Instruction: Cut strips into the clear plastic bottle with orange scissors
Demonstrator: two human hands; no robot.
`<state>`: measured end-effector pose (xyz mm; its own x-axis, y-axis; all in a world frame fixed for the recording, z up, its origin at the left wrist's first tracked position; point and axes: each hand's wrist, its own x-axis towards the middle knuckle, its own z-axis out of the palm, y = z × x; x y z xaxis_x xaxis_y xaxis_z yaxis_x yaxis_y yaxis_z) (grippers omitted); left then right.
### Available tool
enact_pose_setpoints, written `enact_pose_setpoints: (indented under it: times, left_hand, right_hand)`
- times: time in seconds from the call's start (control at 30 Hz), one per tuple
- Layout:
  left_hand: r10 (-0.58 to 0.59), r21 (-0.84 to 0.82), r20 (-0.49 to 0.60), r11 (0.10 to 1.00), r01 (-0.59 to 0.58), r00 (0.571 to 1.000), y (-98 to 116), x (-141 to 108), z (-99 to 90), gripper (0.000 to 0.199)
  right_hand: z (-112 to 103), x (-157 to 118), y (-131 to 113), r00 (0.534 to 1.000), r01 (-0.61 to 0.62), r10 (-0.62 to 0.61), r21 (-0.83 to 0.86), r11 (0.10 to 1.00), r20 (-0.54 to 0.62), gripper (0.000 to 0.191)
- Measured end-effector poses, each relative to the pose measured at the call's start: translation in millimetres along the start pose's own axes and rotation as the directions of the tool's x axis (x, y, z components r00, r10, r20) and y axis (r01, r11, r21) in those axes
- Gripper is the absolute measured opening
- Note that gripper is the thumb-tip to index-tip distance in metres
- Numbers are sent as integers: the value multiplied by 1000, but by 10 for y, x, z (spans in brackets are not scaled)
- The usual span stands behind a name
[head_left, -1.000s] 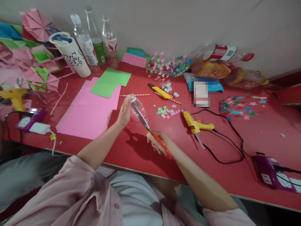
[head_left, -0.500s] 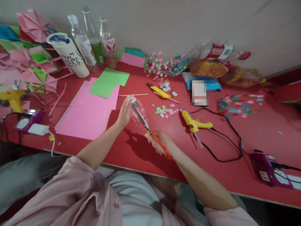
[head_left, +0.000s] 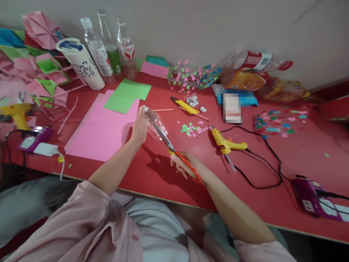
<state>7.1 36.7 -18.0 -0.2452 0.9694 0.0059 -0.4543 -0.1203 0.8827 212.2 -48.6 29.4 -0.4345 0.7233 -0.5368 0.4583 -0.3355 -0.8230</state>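
My left hand (head_left: 140, 125) is closed around the neck end of a clear plastic bottle piece (head_left: 156, 123), held in the air above the red table. In my right hand (head_left: 182, 165) is a pair of scissors (head_left: 188, 165) with red handles, its fingers wrapped round them. The long metal blades reach up to the bottle piece and overlap its lower edge; whether they are cutting into it I cannot tell. Pink sheets (head_left: 92, 134) and a green sheet (head_left: 127, 95) lie to the left. Small green and pink paper stars (head_left: 192, 128) lie just to the right.
A yellow glue gun (head_left: 225, 142) with a black cord lies at right, near a purple power strip (head_left: 313, 198). A yellow cutter (head_left: 187, 106) lies farther back. Upright bottles (head_left: 127, 54) and a white tumbler (head_left: 84, 67) line the wall; star-covered clear plastic (head_left: 280, 123) sits right.
My left hand has moved a little left with the bottle piece, which has turned and tilted. The scissors have shifted slightly right and down, still in my right hand.
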Motion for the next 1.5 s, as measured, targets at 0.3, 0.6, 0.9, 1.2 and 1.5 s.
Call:
enact_pose_setpoints:
  times: [0.3, 0.6, 0.9, 1.2, 1.5]
  left_hand:
    - [-48, -72, -78, 997, 42, 996, 44, 151, -199, 40]
    - [-137, -188, -135, 976, 111, 981, 68, 191, -209, 31]
    - [-84, -109, -64, 991, 77, 994, 2, 144, -172, 40]
    - [-141, -177, -150, 978, 114, 979, 89, 52, -4, 34]
    - [-146, -284, -147, 954, 99, 978, 149, 5, 56, 22]
  right_hand:
    - [-230, -65, 3, 985, 117, -136, -175, 978, -104, 52]
    - [-247, -42, 33, 987, 100, -141, -397, 912, -78, 66]
    - [-171, -66, -11, 994, 67, -88, -291, 954, -58, 64]
    - [-121, -63, -13, 999, 29, -37, -191, 981, -36, 59]
    - [-88, -59, 3, 1000, 15, -16, -151, 988, -7, 55]
